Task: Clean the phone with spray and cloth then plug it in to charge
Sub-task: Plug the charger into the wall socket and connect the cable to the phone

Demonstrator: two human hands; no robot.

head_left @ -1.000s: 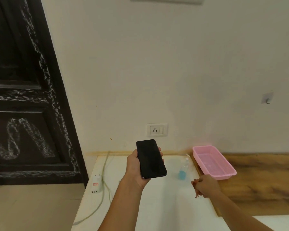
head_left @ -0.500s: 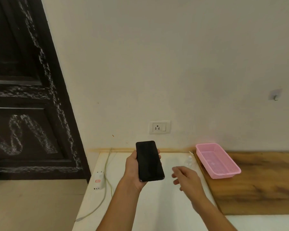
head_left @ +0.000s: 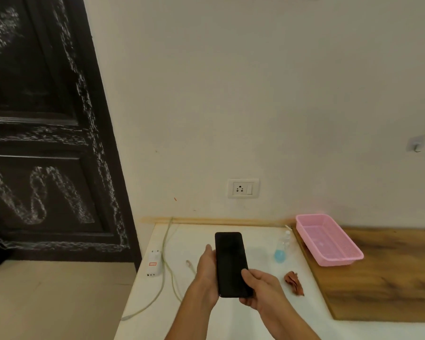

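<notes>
A black phone [head_left: 231,261] with a dark screen is held upright over the white table [head_left: 231,315]. My left hand [head_left: 206,271] grips its left edge and back. My right hand [head_left: 260,288] holds its lower right corner, thumb on the screen. A small spray bottle [head_left: 281,249] with blue liquid stands to the right of the phone. A crumpled reddish-brown cloth [head_left: 293,282] lies on the table near my right hand. A white charger adapter [head_left: 154,263] and its pale cable [head_left: 168,266] lie at the table's left edge, the cable's plug end [head_left: 189,263] just left of my left hand.
A white wall socket with a switch [head_left: 243,188] sits above the table. A pink plastic basket [head_left: 326,239] rests on a wooden board [head_left: 383,273] at the right. A dark door [head_left: 42,133] fills the left. A small hook [head_left: 416,144] is on the wall.
My right hand came in from the right and took hold of the phone's lower corner. The phone has dropped lower. The cloth now lies uncovered on the table.
</notes>
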